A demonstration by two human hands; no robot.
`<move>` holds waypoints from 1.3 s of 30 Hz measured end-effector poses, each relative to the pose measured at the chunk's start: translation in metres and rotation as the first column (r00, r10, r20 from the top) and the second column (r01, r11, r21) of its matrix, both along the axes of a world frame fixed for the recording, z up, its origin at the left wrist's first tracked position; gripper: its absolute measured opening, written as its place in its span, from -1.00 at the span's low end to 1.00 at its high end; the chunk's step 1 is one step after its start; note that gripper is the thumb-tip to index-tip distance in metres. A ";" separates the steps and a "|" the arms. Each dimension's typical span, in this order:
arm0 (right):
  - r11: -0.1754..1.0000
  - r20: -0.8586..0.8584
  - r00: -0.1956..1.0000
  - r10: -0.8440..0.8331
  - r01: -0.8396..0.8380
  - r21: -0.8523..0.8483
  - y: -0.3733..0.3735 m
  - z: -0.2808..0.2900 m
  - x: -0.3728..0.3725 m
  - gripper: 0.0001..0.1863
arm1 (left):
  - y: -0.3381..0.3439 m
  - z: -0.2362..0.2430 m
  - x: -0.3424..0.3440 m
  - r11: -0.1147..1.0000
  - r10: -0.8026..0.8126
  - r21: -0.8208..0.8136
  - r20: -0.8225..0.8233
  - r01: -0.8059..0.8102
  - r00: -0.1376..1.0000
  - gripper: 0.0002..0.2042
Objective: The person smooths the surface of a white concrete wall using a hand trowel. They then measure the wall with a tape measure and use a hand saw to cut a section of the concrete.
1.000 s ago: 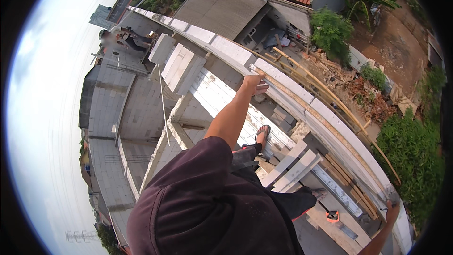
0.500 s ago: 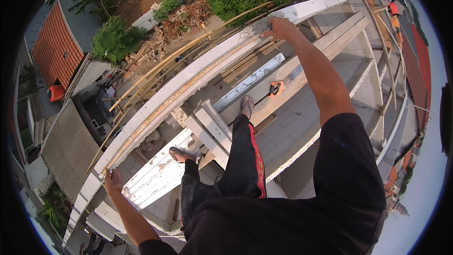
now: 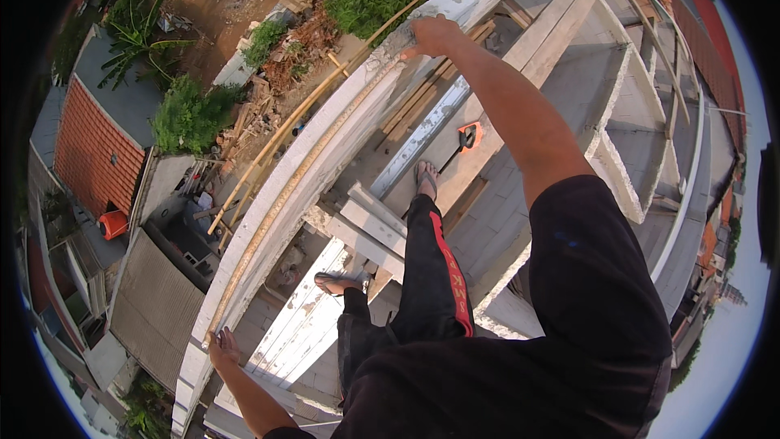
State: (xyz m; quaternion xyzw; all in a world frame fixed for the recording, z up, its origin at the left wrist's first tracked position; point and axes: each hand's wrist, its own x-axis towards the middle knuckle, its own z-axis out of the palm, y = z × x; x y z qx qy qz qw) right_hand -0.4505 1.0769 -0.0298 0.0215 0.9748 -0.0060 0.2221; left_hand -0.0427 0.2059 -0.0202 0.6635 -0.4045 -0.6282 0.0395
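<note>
Running along the near edge of a pale block wall's top, a long tan strip spans the stretch between the person's two hands, following the wall from lower left to upper right. It has small marks along it, too fine to make out.

The left hand is at the strip's left, nearer end, fingers partly spread against the wall's inner edge; whether they pinch the strip, I cannot tell. The right hand is at the far end, bent over the wall's edge beside a rough grey patch, thumb pointing toward the strip; its grip is hidden too.

What has just changed is mostly the view: a second ago it was swung toward the left hand, and now it takes in both arms. Each hand keeps to its place on the wall, so the strip's span seems, in my judgement, undisturbed for the work in hand.

Outward on the near side, an orange-handled tool lies on planks, next to a white-streaked board. The person's sandalled feet are apart, the left foot nearer than the right foot. Beyond the wall are bamboo poles and, far left, a tiled roof.
</note>
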 end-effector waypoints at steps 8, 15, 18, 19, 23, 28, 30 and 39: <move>1.000 -0.003 1.000 0.005 -0.005 0.001 -0.006 0.009 0.000 -0.10 | -0.020 -0.004 0.006 1.000 0.021 -0.001 0.005 -0.021 1.000 -0.27; 1.000 0.053 0.999 -0.012 0.011 0.026 -0.007 0.009 0.005 -0.09 | -0.006 -0.003 0.000 1.000 0.023 -0.013 0.031 -0.023 0.999 -0.31; 1.000 0.030 0.999 -0.016 0.016 0.001 -0.003 0.010 0.009 -0.10 | -0.003 0.001 -0.001 0.998 0.058 -0.002 0.025 -0.058 0.998 -0.34; 1.000 0.013 1.000 -0.017 0.017 -0.002 0.002 0.010 0.010 -0.10 | -0.003 -0.002 -0.005 0.998 0.068 0.014 0.026 -0.068 0.997 -0.35; 0.999 0.065 0.998 0.004 -0.007 0.039 0.013 0.013 -0.004 -0.08 | 0.003 -0.011 -0.005 0.998 0.051 0.042 0.007 -0.051 0.999 -0.36; 0.987 0.047 0.990 0.131 -0.126 -0.097 -0.030 0.031 -0.027 -0.07 | 0.002 -0.001 0.036 0.996 0.067 -0.061 0.054 -0.064 0.996 -0.52; 0.982 -0.084 0.980 0.180 -0.184 -0.049 -0.007 0.014 -0.015 -0.11 | 0.032 0.003 -0.001 0.989 -0.013 -0.146 0.045 0.019 0.999 -0.60; 0.888 0.067 0.966 0.252 -0.203 -0.412 0.062 -0.077 -0.045 -0.18 | 0.053 0.028 0.005 0.978 0.135 -0.151 -0.057 -0.142 0.989 -0.53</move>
